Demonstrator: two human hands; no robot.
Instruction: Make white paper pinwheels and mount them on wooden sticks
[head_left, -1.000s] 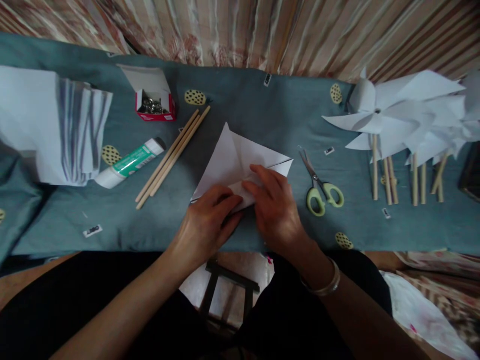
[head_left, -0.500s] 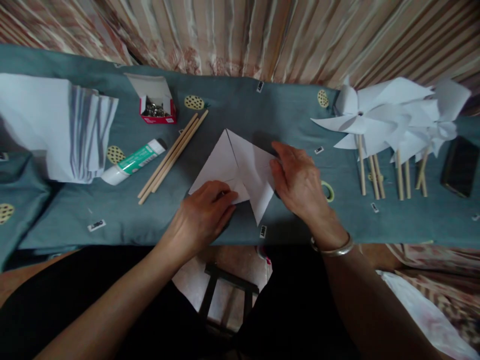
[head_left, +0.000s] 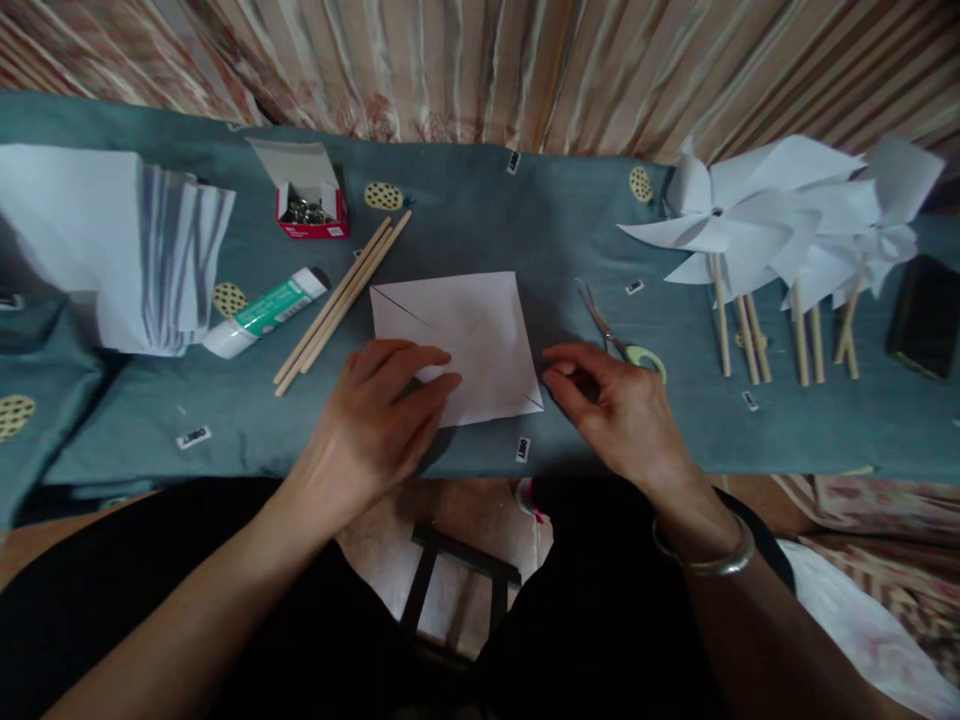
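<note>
The white paper sheet point(head_left: 491, 330) lay mid-worktop point(head_left: 465, 220), its near edge just short of the worktop's near edge, with room on the far side between the sticks point(head_left: 341, 302) at left and the scissors point(head_left: 611, 335) at right. The left hand's point(head_left: 371, 415) grip was released over the near-left corner; the right hand point(head_left: 630, 415) sat just beside the right edge, its grip pinched or loose, I could not tell.

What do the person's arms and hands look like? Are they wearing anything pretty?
The left hand and right hand wear no gloves, and I see no rings. No sleeves show on the left forearm or right forearm. Yes: a shiny, silver-coloured round bangle circles the right wrist. The left wrist has none.
</note>
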